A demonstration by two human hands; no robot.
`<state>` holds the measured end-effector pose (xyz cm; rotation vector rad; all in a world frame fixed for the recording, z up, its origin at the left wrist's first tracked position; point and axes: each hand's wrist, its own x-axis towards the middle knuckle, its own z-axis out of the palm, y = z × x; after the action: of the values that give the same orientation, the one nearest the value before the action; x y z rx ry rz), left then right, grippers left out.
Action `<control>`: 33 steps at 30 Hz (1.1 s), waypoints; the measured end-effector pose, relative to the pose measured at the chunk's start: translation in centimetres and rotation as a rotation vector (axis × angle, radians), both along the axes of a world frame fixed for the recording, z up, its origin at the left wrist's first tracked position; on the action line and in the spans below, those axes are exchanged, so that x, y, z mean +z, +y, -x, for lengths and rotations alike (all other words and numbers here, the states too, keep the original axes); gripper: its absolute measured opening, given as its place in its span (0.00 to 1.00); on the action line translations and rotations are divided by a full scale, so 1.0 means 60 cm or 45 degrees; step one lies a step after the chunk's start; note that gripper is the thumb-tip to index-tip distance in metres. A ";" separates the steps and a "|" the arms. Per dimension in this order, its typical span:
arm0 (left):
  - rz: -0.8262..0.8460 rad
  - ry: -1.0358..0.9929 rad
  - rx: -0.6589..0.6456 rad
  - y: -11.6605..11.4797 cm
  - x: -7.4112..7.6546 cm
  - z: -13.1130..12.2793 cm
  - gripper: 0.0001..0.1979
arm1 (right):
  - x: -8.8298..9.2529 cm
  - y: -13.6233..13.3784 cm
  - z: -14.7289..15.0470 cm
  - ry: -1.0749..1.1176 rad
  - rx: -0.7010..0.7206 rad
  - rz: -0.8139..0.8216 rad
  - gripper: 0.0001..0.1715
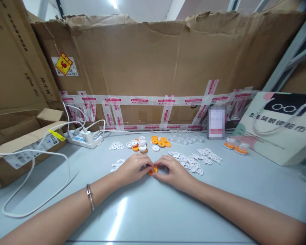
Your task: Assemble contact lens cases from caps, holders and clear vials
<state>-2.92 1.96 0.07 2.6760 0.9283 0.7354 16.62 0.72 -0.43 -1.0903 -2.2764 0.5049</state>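
Between my two hands, low over the table, is a small round orange part (153, 171). My left hand (135, 168) pinches its left side, and my right hand (173, 171) grips its right side with thumb and fingers. The fingers cover much of it. Just behind lie orange rings (162, 144) and a pile of white and orange round parts (142, 148). White flat gear-like pieces (191, 164) spread beside my right hand. Small white discs (116, 145) sit in a group behind my left hand, and more small white pieces (114, 167) lie next to it.
Clear domed pieces (187, 137) line the back. Two orange-based parts with clear tops (241, 148) stand near a paper bag (275, 129) at right. A phone (216, 122) leans upright. At left are a power strip (91, 141), a white cable (67, 166) and a cardboard box (28, 149).
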 end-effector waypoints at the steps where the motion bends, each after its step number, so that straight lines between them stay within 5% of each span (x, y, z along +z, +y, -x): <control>1: -0.022 0.018 -0.025 0.001 0.000 0.001 0.06 | 0.000 0.000 0.000 0.005 0.003 -0.001 0.10; 12: -0.028 0.008 -0.051 0.004 0.005 0.008 0.05 | -0.001 -0.001 -0.001 0.021 0.003 -0.011 0.11; 18: 0.095 0.020 -0.022 0.005 0.020 0.020 0.07 | 0.003 -0.002 -0.009 0.085 -0.036 0.062 0.23; 33: 0.240 0.001 -0.007 0.003 0.012 0.018 0.07 | -0.003 -0.007 -0.002 0.127 -0.020 0.160 0.16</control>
<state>-3.99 2.14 0.78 2.5140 0.9396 0.6131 16.74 0.32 -0.59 -1.1167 -2.1720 0.6891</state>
